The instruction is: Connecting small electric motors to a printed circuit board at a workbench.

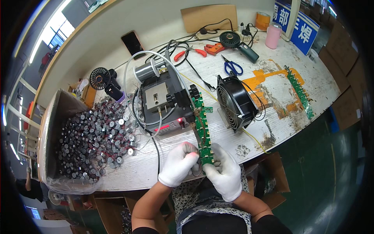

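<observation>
the white table (132,175) spreads in front of me, a heap of small metal motors (99,136) covering its left part. right of the heap stands the dark machine (157,97) with its red-lit display, then the black fan (233,103). my gloved hands are close together at the table's near edge: my right hand (224,171) is clamped on the near end of the green board strip (203,134), thumb on top — my left hand (179,163) is curled at its left edge, though i can't tell what it pinches. the strip reaches away from me, between machine and fan.
</observation>
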